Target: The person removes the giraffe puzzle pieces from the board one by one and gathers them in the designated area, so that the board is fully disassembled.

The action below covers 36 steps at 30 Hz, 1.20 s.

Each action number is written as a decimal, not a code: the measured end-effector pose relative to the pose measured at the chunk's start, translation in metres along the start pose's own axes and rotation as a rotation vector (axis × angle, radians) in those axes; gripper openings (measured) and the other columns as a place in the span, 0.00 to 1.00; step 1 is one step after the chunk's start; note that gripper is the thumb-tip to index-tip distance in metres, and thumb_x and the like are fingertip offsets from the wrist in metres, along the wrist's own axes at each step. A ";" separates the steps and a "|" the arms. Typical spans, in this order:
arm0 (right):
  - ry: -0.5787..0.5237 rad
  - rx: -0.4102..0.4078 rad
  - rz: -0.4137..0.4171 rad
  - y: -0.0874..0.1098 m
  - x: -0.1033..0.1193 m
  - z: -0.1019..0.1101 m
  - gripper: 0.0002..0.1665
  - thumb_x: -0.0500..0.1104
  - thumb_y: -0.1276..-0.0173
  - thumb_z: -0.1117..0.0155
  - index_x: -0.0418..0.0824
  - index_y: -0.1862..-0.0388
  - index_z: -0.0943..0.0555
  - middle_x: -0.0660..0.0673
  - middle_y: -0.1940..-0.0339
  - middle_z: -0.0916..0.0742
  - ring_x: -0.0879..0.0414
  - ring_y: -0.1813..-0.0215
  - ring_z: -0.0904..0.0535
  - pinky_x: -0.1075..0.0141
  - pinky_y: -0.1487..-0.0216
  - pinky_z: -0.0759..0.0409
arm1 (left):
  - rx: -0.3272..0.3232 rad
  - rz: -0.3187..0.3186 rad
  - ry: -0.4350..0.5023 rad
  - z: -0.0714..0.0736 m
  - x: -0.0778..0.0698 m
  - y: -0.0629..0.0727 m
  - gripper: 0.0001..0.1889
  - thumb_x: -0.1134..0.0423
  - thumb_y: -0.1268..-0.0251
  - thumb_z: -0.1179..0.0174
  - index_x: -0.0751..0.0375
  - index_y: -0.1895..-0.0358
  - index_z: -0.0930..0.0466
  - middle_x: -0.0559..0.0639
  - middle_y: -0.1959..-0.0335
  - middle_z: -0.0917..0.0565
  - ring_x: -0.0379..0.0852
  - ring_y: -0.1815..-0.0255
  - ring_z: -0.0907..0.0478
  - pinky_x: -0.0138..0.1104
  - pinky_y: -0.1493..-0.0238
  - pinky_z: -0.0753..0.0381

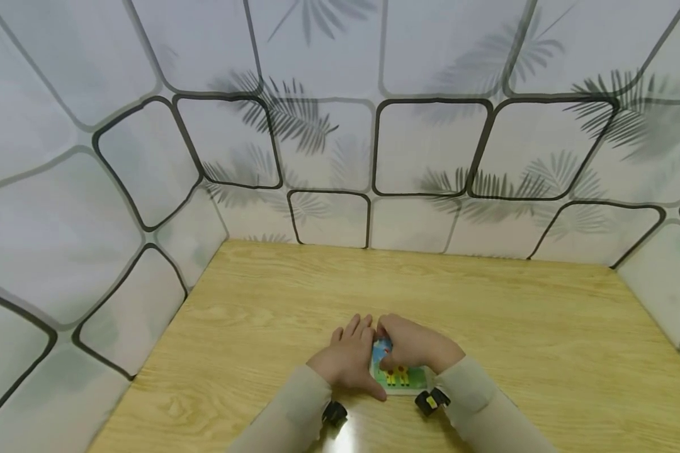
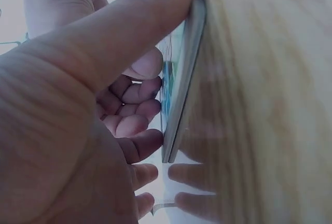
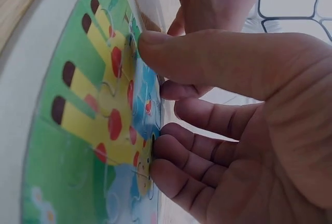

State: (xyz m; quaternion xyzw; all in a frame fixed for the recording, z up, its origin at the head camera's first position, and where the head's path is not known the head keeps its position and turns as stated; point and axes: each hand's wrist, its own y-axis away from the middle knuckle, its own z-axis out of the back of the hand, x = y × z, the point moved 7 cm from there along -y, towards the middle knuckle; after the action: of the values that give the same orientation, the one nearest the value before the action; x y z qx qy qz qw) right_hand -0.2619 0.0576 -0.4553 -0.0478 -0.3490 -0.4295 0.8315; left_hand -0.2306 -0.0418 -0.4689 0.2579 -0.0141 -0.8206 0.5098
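Note:
A jigsaw puzzle (image 1: pixel 399 377) with a giraffe picture in a pale frame lies flat on the table. My left hand (image 1: pixel 348 358) rests along its left side, fingers stretched forward and thumb at the near corner; in the left wrist view the thumb lies against the puzzle's edge (image 2: pixel 189 68). Over the puzzle's upper left, my right hand (image 1: pixel 416 343) bends its thumb and fingers around a blue puzzle piece (image 3: pixel 147 99) with a small red figure. The right thumb tip (image 3: pixel 153 42) sits at one side of this piece, with fingertips at the other. The right hand hides part of the picture.
The wood-grain table (image 1: pixel 294 283) reaches back to a patterned cloth wall (image 1: pixel 328 220), with further cloth walls at left and right. Black wrist cameras sit under both sleeves, the right one (image 1: pixel 430 401) close to the puzzle's near right corner.

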 end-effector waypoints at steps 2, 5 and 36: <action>0.009 -0.011 0.009 0.001 0.001 0.001 0.20 0.37 0.43 0.23 0.38 0.58 0.25 0.46 0.62 0.22 0.54 0.64 0.27 0.58 0.62 0.24 | 0.019 0.007 0.018 -0.001 0.000 -0.002 0.57 0.35 0.58 0.22 0.62 0.27 0.40 0.60 0.18 0.54 0.58 0.17 0.62 0.58 0.23 0.54; 0.023 -0.034 0.001 0.001 0.000 0.002 0.17 0.38 0.41 0.24 0.38 0.59 0.24 0.46 0.62 0.22 0.54 0.65 0.27 0.58 0.64 0.25 | 0.041 0.027 0.043 -0.001 0.000 -0.005 0.54 0.37 0.58 0.21 0.61 0.31 0.38 0.59 0.18 0.55 0.57 0.17 0.64 0.58 0.23 0.56; 0.112 -0.100 -0.055 0.000 -0.005 0.005 0.21 0.39 0.43 0.23 0.34 0.52 0.18 0.45 0.55 0.21 0.53 0.56 0.26 0.52 0.50 0.20 | -0.019 0.007 -0.003 0.003 -0.002 -0.001 0.60 0.35 0.55 0.23 0.59 0.21 0.45 0.56 0.17 0.53 0.59 0.17 0.62 0.58 0.24 0.49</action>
State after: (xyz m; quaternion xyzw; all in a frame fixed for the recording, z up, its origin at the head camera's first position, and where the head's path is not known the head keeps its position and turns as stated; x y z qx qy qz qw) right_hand -0.2665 0.0631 -0.4548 -0.0554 -0.2812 -0.4708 0.8344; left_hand -0.2319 -0.0408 -0.4662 0.2516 -0.0079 -0.8194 0.5150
